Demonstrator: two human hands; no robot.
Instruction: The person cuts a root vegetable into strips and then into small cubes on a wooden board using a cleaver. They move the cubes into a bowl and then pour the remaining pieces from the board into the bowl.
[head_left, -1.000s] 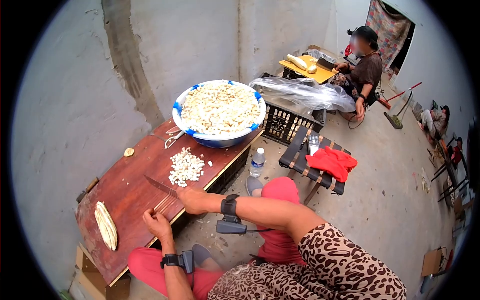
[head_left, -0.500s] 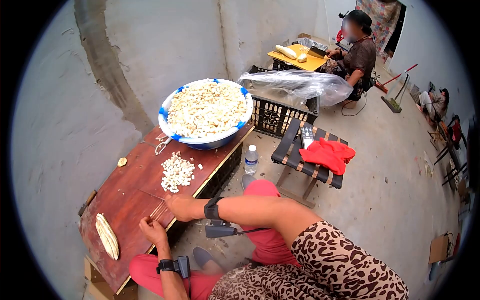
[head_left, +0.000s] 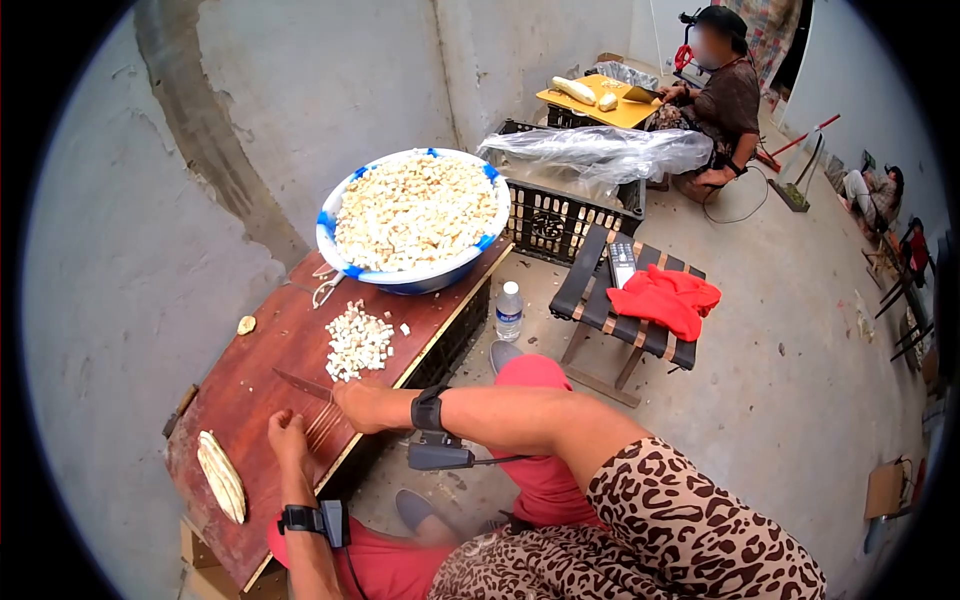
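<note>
My right hand (head_left: pixel 362 405) grips a knife (head_left: pixel 300 384), its blade reaching left over the reddish-brown board (head_left: pixel 235 385). Thin pale strips (head_left: pixel 322 428) lie between my two hands. Just left of them is my left hand (head_left: pixel 287 432), fingers curled together; what they hold, if anything, is hidden. Above my right hand sits a pile of small white diced pieces (head_left: pixel 358 343). A long, pale, ridged vegetable (head_left: pixel 221 477) rests at the board's lower left.
A blue-and-white basin (head_left: pixel 328 235) full of diced pieces stands on the board's far end. Beyond are a water bottle (head_left: pixel 509 312), a stool (head_left: pixel 600 318) with a red cloth (head_left: pixel 665 303), a black crate (head_left: pixel 550 225), and a person (head_left: pixel 725 105) at a yellow board (head_left: pixel 625 112).
My left hand has moved up and left, away from the near ends of the strips. More of the knife blade shows beside my right hand, which stays near the pile.
</note>
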